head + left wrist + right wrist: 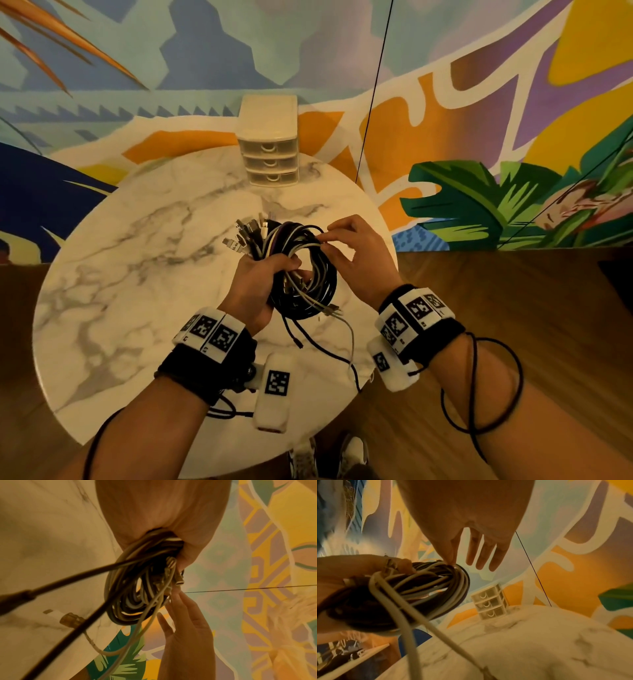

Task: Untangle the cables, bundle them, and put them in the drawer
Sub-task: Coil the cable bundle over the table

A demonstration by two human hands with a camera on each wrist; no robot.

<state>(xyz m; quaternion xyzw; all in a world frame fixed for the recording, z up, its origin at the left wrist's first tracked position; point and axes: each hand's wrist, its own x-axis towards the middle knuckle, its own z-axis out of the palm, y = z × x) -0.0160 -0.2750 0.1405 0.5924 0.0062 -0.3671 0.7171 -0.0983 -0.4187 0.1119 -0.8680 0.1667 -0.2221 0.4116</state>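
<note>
A coiled bundle of black, white and grey cables (301, 270) hangs above the round marble table (137, 274). My left hand (263, 281) grips the coil's left side, fingers curled round the strands (154, 550). Several plug ends (246, 233) stick out above that hand. My right hand (356, 253) pinches a strand at the coil's top right edge with thumb and forefinger (452, 561); its other fingers are spread. Loose black and white tails (329, 342) trail from the coil down onto the table. A small white three-drawer unit (269, 150) stands at the table's far edge, all drawers closed.
A thin black line (373, 89) runs up past the table's far right edge in front of the painted wall. Wooden floor (513, 291) lies to the right. Sensor cables loop around both forearms; shoes show below the table's near edge.
</note>
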